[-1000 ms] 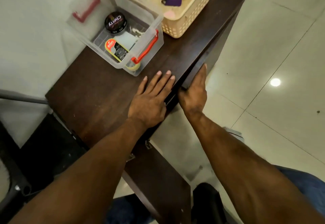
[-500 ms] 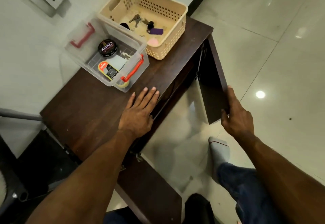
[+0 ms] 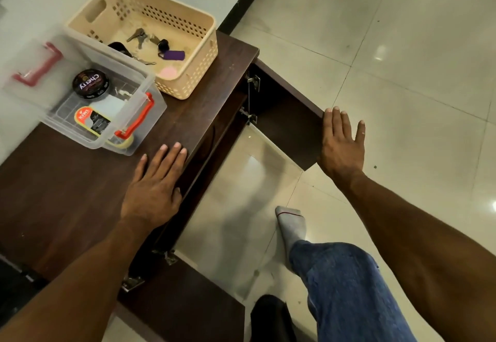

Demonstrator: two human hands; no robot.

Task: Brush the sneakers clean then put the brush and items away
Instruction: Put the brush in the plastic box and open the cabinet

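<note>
Resting flat on one cabinet point(image 3: 88, 180): left hand point(image 3: 153, 188); right hand point(image 3: 341, 148) spread against one of two doors point(image 3: 284, 116)

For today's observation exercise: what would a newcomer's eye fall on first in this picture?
Probably the open cabinet door swung out over the tiled floor, with the right hand flat at its edge. Next, the left hand resting on the dark cabinet top, near a clear box of shoe polish beside a beige basket.
</note>
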